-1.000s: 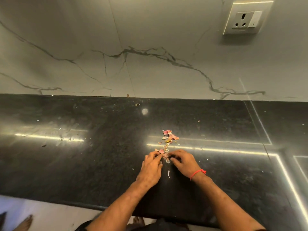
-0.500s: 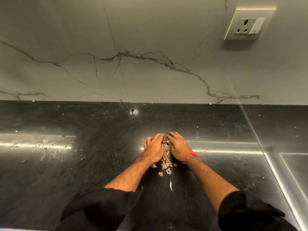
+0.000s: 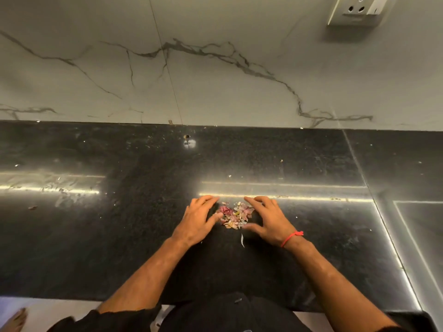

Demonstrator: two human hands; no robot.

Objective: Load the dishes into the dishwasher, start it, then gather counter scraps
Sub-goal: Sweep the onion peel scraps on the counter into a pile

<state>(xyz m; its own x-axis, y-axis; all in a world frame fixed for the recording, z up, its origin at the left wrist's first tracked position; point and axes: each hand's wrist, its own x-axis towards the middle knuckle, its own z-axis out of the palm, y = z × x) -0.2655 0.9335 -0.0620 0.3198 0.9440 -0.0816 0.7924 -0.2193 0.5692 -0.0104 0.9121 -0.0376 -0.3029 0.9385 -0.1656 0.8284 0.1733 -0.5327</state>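
Scraps [image 3: 234, 217]: small heap of pink, red and pale peelings, gathered on the black polished tabletop [image 3: 119, 236], midway between its front edge and the wall. One loose white sliver [image 3: 242, 240] lies just in front of the heap, apart from it. Left hand [image 3: 197, 221]: palm down on the tabletop, fingers straight and released, thumb tip touching the heap's left edge. Right hand [image 3: 269, 220]: palm down, fingers relaxed and released, cupping the heap's right side; red thread [image 3: 291, 237] around the wrist. Wall [image 3: 215, 80]: pale marble with dark veins, behind the tabletop. Socket [image 3: 359, 10]: white, on the wall, upper right. Stray crumbs scattered over the tabletop.
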